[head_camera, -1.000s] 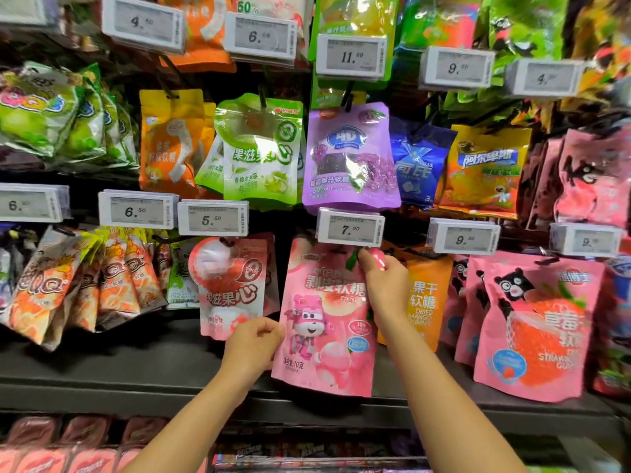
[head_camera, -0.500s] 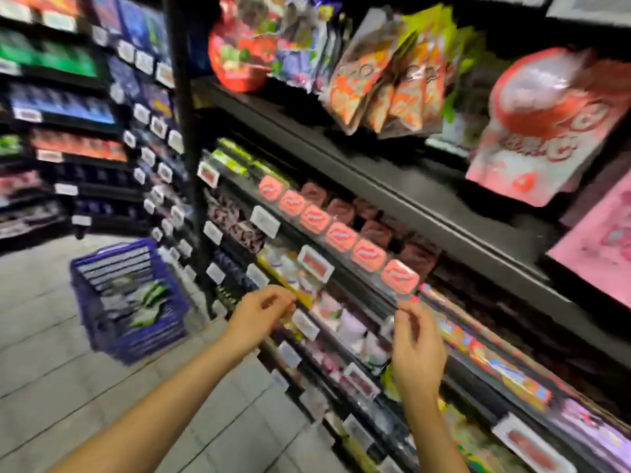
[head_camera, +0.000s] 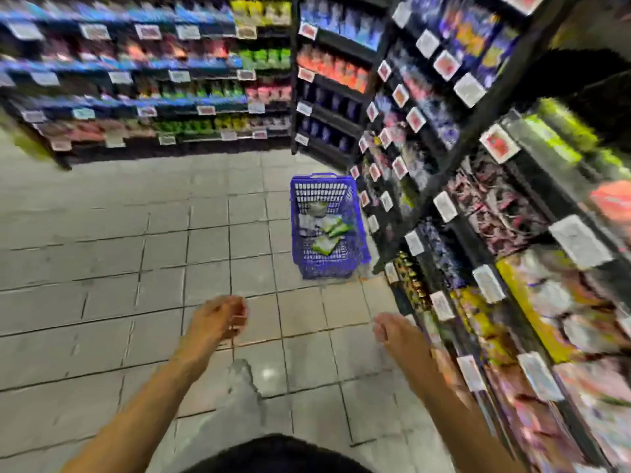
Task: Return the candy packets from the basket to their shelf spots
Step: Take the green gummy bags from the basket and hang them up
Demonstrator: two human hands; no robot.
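Grey tiled floor (head_camera: 136,254) runs between blurred stocked shelves (head_camera: 146,87), white price tags (head_camera: 444,206) lining their edges.

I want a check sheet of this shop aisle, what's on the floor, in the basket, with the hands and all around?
Surface: grey tiled floor.
Job's things: blue basket on the floor beside the right shelves; green and white packets lie inside.
Clutter: nothing seen.
Grippers: left hand and right hand hold nothing, fingers loosely curled, both short of the basket.
Cables: nothing seen.
Surroundings: far shelves across the aisle, stocked, with price tags; picture blurred.
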